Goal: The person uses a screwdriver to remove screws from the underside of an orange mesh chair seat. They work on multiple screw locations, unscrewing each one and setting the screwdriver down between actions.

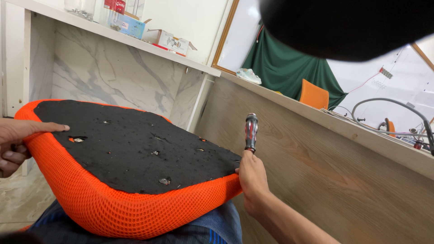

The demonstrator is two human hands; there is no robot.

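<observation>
An orange mesh seat cushion (135,203) lies upside down across my lap, its black underside (131,144) facing up with several bolt holes in it. My left hand (18,144) grips the cushion's left edge, index finger stretched onto the black fabric. My right hand (253,178) rests at the cushion's right corner and holds a screwdriver (251,132) with a red and black handle, which stands upright above the hand. The screwdriver's tip is hidden.
A wood-grain panel (325,171) runs along the right. A marble-patterned wall (113,77) with a white shelf (135,40) holding small boxes stands behind. An orange chair back (314,96), green cloth and cables lie beyond the panel. A dark object fills the top right.
</observation>
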